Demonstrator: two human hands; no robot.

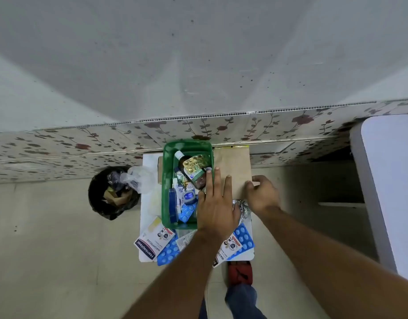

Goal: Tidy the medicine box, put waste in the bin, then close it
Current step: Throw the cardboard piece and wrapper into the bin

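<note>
The green medicine box (166,180) stands open on a small white table (146,203), filled with a brown bottle (195,174), a gold blister strip, a small blue-lidded jar (189,197), tubes and blue pill strips. My left hand (215,210) lies flat with fingers spread over the box's right rim and the brown cardboard lid (235,164) beside it. My right hand (263,195) grips that lid's right edge. Crumpled foil (242,209) lies between my hands. Hansaplast packets (152,241) and blue blister strips (243,240) lie at the table's front.
A black bin (111,193) with a dark liner and waste in it stands on the floor left of the table. A clear plastic bag (138,178) lies at the table's left edge. A floral-patterned wall runs behind. A white surface (392,180) stands at the right.
</note>
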